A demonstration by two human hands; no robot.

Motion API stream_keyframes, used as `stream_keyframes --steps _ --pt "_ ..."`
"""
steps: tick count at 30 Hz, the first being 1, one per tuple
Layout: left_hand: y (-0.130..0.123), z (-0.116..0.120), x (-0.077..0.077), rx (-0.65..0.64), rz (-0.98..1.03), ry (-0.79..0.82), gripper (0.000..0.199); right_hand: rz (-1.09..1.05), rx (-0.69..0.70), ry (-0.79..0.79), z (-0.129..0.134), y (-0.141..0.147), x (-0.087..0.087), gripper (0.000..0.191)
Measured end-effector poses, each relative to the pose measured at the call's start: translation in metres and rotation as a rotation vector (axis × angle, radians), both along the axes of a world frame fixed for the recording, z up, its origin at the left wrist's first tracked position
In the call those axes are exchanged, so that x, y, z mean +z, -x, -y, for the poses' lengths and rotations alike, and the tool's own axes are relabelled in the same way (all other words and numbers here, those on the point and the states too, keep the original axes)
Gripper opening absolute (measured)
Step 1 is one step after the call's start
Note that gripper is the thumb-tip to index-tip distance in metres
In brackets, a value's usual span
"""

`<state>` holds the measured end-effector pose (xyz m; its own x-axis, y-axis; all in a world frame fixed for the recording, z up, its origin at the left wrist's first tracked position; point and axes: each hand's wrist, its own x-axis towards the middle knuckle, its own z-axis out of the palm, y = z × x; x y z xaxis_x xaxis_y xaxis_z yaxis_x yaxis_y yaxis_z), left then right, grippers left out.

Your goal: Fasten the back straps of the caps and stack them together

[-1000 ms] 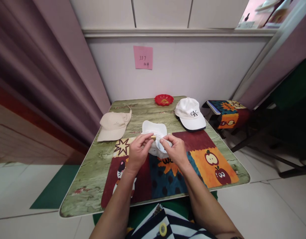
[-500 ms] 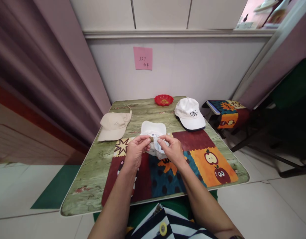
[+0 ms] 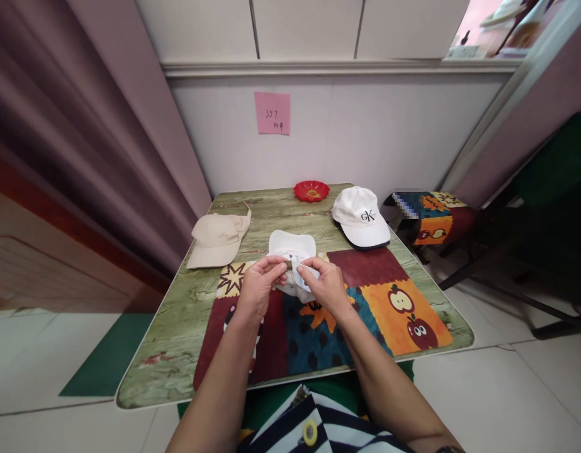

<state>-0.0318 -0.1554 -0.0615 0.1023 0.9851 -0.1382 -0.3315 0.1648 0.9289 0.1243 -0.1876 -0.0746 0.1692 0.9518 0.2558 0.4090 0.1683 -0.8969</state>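
Observation:
A white cap (image 3: pixel 293 241) lies in front of me with its brim pointing away, partly covered by my fingers. My left hand (image 3: pixel 260 284) is closed, thumb and fingers pinching one end of the cap's back strap, where a small brownish piece shows at the fingertips. From the other side, my right hand (image 3: pixel 327 286) pinches the pale strap (image 3: pixel 296 267) between thumb and fingers. The hands are close together over the cap's back opening. I cannot make out the fastening clearly.
A beige cap (image 3: pixel 219 239) sits at the left, a white cap with black letters (image 3: pixel 361 217) at the right. Behind stands a red scalloped dish (image 3: pixel 311 190). A colourful placemat (image 3: pixel 318 352) covers the front of the wood-patterned table (image 3: pixel 162 327).
Both hands keep their pinch on the cap's strap. The brownish piece at the left fingertips shows less than before, and the right fingers have shifted slightly.

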Motion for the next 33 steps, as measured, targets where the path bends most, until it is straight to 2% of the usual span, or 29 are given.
stream_keyframes --steps 6,12,16,20,25,33 --pt "0.001 -0.001 -0.003 -0.047 0.038 0.053 0.038 -0.050 -0.038 -0.028 0.001 0.002 0.002 0.025" --pt "0.000 0.000 0.000 0.013 -0.178 -0.132 0.023 -0.029 0.005 -0.015 0.000 0.000 0.003 0.026" --pt "0.000 0.001 0.002 0.000 -0.236 -0.157 0.022 -0.019 0.006 -0.020 0.000 0.000 0.004 0.025" --pt "0.000 0.000 0.001 0.025 -0.204 -0.122 0.025 0.013 -0.012 -0.001 0.001 0.001 0.002 0.025" --pt "0.001 0.001 -0.001 -0.012 -0.097 -0.068 0.033 0.022 -0.080 0.004 0.001 -0.001 0.000 0.025" --pt "-0.003 0.006 0.008 -0.042 0.080 -0.085 0.033 -0.372 0.069 0.081 0.005 0.006 0.001 0.029"
